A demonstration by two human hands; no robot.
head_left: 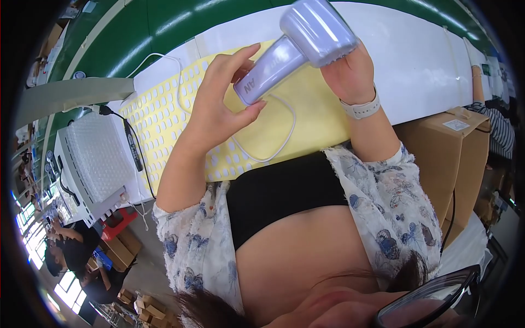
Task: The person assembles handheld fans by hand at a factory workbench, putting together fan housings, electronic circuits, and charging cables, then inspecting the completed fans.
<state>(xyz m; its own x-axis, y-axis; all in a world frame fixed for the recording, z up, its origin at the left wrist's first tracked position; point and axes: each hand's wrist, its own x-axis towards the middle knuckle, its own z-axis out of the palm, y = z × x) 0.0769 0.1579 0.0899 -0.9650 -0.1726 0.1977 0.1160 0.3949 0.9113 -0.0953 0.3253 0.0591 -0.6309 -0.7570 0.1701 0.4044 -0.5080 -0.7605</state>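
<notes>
A lavender hairdryer-shaped device [301, 50], held above a white-dotted yellow sheet [322, 120].
Your left hand [214, 104] grasps the handle's end between thumb and fingers; your right hand [351, 72] cups the round head [317, 33], its fingers partly hidden; further right stands a cardboard box [435, 158].
</notes>
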